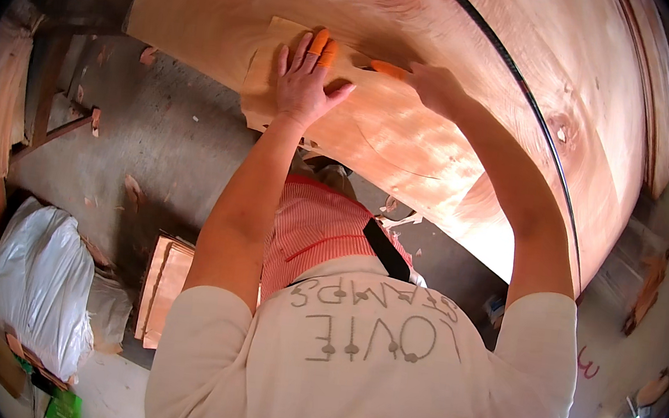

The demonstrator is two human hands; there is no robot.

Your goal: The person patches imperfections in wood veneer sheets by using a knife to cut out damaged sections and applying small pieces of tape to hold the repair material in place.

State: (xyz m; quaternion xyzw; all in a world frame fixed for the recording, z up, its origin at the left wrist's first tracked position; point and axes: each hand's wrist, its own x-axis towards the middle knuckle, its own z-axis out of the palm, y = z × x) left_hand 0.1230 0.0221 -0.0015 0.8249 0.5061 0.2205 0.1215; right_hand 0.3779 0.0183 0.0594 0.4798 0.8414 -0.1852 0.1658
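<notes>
My left hand lies flat with its fingers spread on a smaller piece of wood veneer. Orange covers wrap two of its fingers. Beneath the piece spreads a large veneer sheet with swirling grain. To the right, my right hand is closed low over the wood, pointing left. An orange length with a small dark tip extends from it toward the left hand. Whether that is a covered finger or a tool handle, I cannot make out.
A black curved band crosses the large sheet on the right. Stacked veneer edges show beyond it. At lower left are a white plastic-wrapped bundle and a small stack of veneer pieces. Veneer scraps litter the grey floor.
</notes>
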